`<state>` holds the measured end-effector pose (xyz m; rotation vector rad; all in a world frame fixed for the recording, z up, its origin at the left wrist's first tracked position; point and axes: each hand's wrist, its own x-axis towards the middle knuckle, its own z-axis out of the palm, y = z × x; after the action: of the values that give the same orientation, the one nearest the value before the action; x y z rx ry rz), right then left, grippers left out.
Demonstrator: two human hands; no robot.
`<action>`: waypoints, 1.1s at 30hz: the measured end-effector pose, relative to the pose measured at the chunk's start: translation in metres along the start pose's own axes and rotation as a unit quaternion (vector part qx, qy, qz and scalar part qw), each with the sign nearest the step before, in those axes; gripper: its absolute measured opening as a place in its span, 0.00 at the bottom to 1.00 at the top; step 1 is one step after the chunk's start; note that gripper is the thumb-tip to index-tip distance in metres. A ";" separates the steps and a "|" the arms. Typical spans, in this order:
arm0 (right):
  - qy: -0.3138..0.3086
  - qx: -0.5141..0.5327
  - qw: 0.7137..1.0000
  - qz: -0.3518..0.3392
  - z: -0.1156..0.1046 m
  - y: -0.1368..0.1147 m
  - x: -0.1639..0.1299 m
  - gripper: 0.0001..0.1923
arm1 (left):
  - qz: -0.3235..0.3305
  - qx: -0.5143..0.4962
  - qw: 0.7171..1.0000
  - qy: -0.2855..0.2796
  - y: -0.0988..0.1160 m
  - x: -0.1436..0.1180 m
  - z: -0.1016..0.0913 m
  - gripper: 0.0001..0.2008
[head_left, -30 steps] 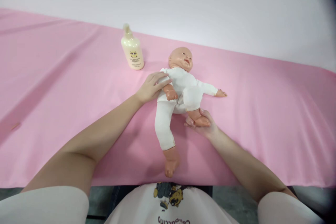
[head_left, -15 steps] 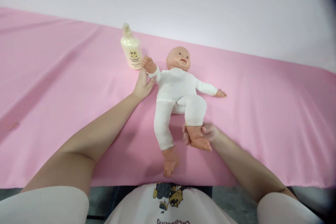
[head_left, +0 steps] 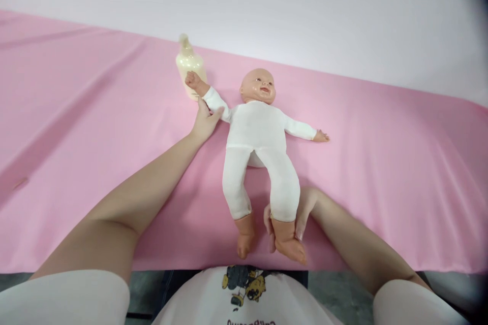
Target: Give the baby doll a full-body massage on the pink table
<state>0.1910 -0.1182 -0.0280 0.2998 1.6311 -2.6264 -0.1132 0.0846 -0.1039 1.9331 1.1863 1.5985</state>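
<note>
A baby doll (head_left: 256, 127) with a white cloth body lies on its back, head away from me and feet toward me. My left hand (head_left: 208, 119) grips the doll's arm on the left side, thumb near its shoulder and fingers behind the sleeve. That arm is raised outward, its fist in front of the lotion bottle. Around the ankle of the doll's leg on the right, my right hand (head_left: 303, 213) is closed, with fingers on both sides of it. The leg is stretched out beside the other one. Part of each hand is hidden behind the doll.
A cream pump bottle (head_left: 191, 63) stands behind the doll's raised fist, its label mostly covered. Pink cloth (head_left: 381, 172) with soft folds covers the table. A white wall (head_left: 244, 5) rises behind it.
My right hand has moved toward me, and the doll's bent leg is now straight. My left hand has swung the doll's arm outward to the left, across the bottle.
</note>
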 end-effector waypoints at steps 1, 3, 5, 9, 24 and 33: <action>-0.080 0.002 0.997 0.023 0.001 0.000 0.000 0.28 | -0.004 -0.001 1.000 -0.008 -0.001 0.000 0.000 0.37; -0.176 0.020 0.984 0.033 0.001 0.001 -0.001 0.23 | -0.012 -0.004 1.000 -0.019 0.000 -0.001 0.000 0.40; -0.174 0.044 0.984 0.007 0.000 0.004 0.000 0.22 | -0.013 -0.015 0.999 -0.026 0.005 -0.001 0.000 0.41; -0.256 0.083 0.962 -0.055 -0.008 0.016 0.010 0.29 | 0.020 -0.031 0.999 -0.027 0.016 0.000 0.000 0.38; -0.026 0.175 0.956 -0.235 -0.018 0.033 0.004 0.30 | 0.235 0.100 0.953 -0.164 0.061 -0.008 -0.005 0.22; 0.294 0.227 0.911 -0.178 -0.007 0.008 0.006 0.20 | 0.244 0.106 0.949 -0.168 0.066 -0.007 -0.004 0.19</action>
<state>0.1874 -0.1155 -0.0389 0.9802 1.2254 -3.4310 -0.0923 0.0398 -0.0590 2.6697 0.8046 1.3012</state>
